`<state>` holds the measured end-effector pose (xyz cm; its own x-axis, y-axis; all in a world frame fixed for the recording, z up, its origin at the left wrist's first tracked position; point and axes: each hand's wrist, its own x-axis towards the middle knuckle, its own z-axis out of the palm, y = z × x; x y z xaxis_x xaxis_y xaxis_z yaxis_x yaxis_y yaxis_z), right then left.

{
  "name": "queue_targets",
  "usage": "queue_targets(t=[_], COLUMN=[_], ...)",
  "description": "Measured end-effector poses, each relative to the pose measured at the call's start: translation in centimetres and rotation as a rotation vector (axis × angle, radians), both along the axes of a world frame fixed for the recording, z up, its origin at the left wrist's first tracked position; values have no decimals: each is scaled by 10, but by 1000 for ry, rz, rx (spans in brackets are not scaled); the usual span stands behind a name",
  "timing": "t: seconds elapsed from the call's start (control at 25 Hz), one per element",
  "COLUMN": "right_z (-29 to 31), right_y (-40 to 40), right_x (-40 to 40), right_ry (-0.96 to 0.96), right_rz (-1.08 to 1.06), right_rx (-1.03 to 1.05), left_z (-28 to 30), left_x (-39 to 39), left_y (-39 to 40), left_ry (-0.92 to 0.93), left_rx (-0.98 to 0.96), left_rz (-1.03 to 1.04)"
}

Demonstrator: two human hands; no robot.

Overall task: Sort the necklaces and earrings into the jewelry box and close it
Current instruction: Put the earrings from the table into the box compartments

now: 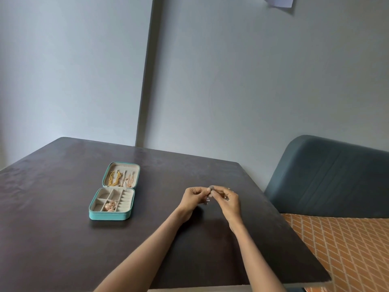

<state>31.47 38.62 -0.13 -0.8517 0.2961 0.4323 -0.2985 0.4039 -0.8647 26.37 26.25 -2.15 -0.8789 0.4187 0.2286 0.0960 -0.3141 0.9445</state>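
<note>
Small silvery earring (pixel 208 199), pinched between two hands above a dark table (pixel 63 239).

Left hand (pixel 192 196) and right hand (pixel 228 200): fingertips closed together on the earring, part of which dangles below them. Teal jewelry box (pixel 109 216): open flat at 9 o'clock from the hands, well apart; gold necklaces (pixel 120 178) in its lid, rose-gold earrings (pixel 110 206) in a tray compartment. Blue chair (pixel 328 178) at 3 o'clock.

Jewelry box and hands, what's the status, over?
Both hands, left and right, pinch a small earring. Jewelry box open, partly filled. Nothing in the way.
</note>
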Motion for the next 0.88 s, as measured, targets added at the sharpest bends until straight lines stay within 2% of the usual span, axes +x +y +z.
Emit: queue_targets(t=[0.2,0.4,0.56,0.72,0.88], right_z=[27,58,68,70,71], right_y=[-17,-37,-54,-65,-70], right_x=[4,0,-4,-13,-21], right_ry=[-58,-100,-73,-44,-28], right_rz=[78,84,103,63,12], right_rx=[-12,-138,-175,-162,-148], left_z=[10,37,52,57,59], left_x=[3,3,3,-1,-2], left_y=[-24,-52,-68,-81,-86], left_ry=[61,55,121,110,-13], left_rx=[-35,-20,-58,2,130], left_rz=[-3,-33,49,147,43])
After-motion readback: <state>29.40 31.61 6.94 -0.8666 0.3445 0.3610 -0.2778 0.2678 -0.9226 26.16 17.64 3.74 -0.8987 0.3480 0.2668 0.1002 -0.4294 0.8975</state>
